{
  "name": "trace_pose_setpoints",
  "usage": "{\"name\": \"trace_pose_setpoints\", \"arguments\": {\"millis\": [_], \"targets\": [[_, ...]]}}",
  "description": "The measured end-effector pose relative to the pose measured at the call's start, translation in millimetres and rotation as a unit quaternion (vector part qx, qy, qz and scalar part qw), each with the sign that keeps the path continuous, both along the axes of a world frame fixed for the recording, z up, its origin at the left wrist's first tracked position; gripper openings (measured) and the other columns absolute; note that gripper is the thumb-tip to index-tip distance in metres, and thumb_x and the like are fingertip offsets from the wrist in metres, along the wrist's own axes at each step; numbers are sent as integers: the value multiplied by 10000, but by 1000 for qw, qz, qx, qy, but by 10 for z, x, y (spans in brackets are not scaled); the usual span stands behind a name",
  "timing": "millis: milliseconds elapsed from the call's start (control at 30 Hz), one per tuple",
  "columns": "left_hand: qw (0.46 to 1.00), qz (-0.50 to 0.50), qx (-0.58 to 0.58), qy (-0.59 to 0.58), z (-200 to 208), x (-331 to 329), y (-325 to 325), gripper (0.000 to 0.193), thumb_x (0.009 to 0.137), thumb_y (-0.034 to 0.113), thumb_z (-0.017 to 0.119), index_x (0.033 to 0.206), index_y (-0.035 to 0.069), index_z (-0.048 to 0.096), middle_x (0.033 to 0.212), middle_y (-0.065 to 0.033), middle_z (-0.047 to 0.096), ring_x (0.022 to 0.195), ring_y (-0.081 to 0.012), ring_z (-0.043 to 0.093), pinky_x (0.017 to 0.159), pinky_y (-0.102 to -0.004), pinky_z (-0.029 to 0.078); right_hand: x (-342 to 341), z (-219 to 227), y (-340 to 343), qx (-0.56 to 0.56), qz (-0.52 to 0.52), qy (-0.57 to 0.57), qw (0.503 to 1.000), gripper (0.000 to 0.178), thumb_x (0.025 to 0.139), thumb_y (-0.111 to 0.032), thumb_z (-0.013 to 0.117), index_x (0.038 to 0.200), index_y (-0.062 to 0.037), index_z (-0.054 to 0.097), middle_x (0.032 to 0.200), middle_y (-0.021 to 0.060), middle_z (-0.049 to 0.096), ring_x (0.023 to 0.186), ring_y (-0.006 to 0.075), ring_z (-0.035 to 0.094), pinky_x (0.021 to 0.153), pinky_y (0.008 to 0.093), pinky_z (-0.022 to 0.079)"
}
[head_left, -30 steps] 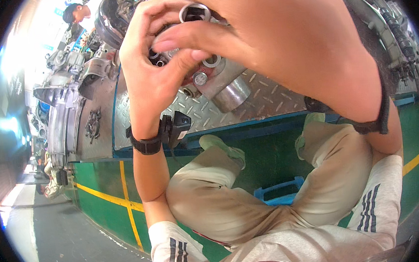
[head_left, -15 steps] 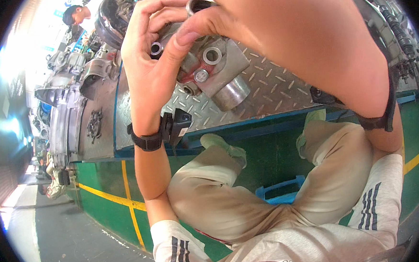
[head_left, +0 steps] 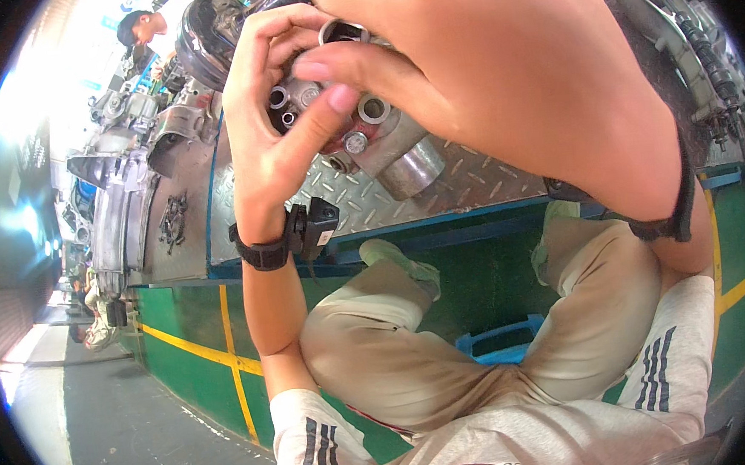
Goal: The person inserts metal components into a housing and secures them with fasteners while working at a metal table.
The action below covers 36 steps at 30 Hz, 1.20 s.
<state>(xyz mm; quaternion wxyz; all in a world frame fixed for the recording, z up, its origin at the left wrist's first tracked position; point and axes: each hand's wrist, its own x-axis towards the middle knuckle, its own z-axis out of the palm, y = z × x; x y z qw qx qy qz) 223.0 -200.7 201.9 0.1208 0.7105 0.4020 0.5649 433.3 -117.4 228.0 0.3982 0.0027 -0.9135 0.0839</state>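
Note:
A grey cast-metal housing (head_left: 388, 143) with round ports, a bolt head and a wide cylindrical end lies on the tread-plate bench top (head_left: 489, 183). Above it, a short metal sleeve (head_left: 344, 32) with an open bore is between my hands. My left hand (head_left: 267, 111) is curled, its bent fingers at the sleeve's left side and its thumb over the housing. From the right, my right hand (head_left: 371, 66) closes on the sleeve, thumb laid across its near side; its other fingers are hidden behind. Part of the housing is covered by my hands.
Other metal castings (head_left: 122, 188) crowd the left of the bench, with a dark cluster of small parts (head_left: 173, 219) beside them. A shafted assembly (head_left: 707, 58) lies at the far right. A person (head_left: 151, 29) is at the far left. A blue stool (head_left: 503, 341) shows between my legs.
The sleeve has come nearer and slightly left, down toward the housing. My right hand has moved with it, its thumb now crossing above the left thumb. The housing has barely shifted.

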Motion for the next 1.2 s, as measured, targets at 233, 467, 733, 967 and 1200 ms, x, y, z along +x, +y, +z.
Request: {"name": "trace_pose_setpoints", "arguments": {"millis": [233, 467, 733, 967, 1200], "targets": [[995, 37, 3, 88, -34, -65, -6, 369, 882, 90, 800, 1215, 15, 658, 1098, -53, 697, 1076, -154, 649, 989, -313, 488, 3, 11, -11, -3, 2, -3, 1000, 117, 949, -77, 661, 1014, 13, 624, 785, 108, 640, 654, 215, 583, 628, 358, 517], [997, 23, 1, 74, -31, -85, -6, 366, 884, 71, 752, 1230, -11, 663, 1124, -73, 704, 1064, -150, 649, 994, -302, 483, 56, 16, -11, 0, -4, -4, 1000, 120, 951, -78, 657, 1022, 14, 624, 793, 101, 642, 654, 197, 580, 631, 352, 518], [994, 61, -36, 81, -7, -35, -88, 352, 887, 86, 766, 1216, -10, 684, 1136, -66, 713, 1042, -135, 652, 959, -296, 501, 24, 9, -24, -5, 7, 1, 1000, 124, 953, -79, 654, 1030, 14, 624, 801, 93, 645, 654, 178, 576, 635, 344, 519], [993, 61, -36, 99, -11, -46, -82, 390, 864, 69, 781, 1230, -5, 666, 1127, -66, 712, 1023, -130, 654, 938, -284, 508, 7, -14, -9, -5, 10, 3, 1000, 128, 955, -79, 651, 1038, 14, 624, 809, 86, 647, 654, 160, 573, 638, 338, 520], [994, 41, -6, 96, -18, -59, -27, 444, 803, 30, 805, 1212, 8, 632, 1081, -53, 703, 994, -128, 654, 920, -284, 513, -17, -31, 5, -9, 10, 8, 1000, 132, 957, -80, 648, 1046, 15, 625, 816, 78, 649, 654, 143, 569, 641, 331, 522]]}}
